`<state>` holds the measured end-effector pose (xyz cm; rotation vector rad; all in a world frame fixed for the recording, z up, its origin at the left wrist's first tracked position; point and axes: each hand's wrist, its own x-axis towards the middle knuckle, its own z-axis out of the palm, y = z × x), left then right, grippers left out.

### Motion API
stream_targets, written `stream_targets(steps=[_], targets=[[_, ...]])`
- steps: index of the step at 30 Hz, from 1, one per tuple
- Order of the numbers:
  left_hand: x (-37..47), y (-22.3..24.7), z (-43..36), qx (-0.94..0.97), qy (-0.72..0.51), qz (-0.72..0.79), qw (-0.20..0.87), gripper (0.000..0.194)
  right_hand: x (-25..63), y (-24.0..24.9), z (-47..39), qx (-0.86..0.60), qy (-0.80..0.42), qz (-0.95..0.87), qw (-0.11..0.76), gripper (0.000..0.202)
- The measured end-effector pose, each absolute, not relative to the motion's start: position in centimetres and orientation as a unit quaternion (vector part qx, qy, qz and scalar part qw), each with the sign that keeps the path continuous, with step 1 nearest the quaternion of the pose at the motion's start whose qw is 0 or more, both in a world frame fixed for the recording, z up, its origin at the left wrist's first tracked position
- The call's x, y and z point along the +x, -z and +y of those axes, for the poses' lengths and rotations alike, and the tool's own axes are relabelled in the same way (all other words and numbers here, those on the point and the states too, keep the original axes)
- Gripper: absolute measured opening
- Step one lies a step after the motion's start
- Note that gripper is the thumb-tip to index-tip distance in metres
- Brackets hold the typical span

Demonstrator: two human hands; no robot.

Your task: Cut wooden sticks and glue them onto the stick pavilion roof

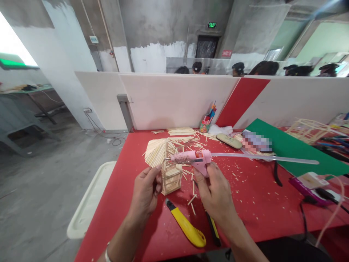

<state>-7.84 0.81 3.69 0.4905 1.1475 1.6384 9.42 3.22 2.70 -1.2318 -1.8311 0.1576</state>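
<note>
**Left of centre on the bench, a stick model meets the pink glue gun**

Far left of the stick model, past the bench's left edge, stands a white plastic stool; the bare strip inside that edge leaves elbow room. Just left of the model, the left hand pinches its upright; whether a loose stick is pinched too, I cannot tell. Behind it on the left spreads a fan of thin sticks. At its upper frame sits the gun's nozzle, so gluing a joint seems the step in hand; the next move calls for a steady pinch and a small bead. In front, a yellow utility knife narrows the room. Right of the model, the right hand wraps the gun's grip; the long glue stick juts rightward over the green board, easily knocked if swung.
</note>
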Motion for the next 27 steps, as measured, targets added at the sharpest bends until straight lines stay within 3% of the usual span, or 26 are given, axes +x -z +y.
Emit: stream_targets(steps=[27], targets=[[-7.79, -3.92, 0.84, 0.204, -0.684, 0.483, 0.507, 0.035, 9.33, -2.75, 3.21, -0.492, -0.070, -0.733, 0.465, 0.019]])
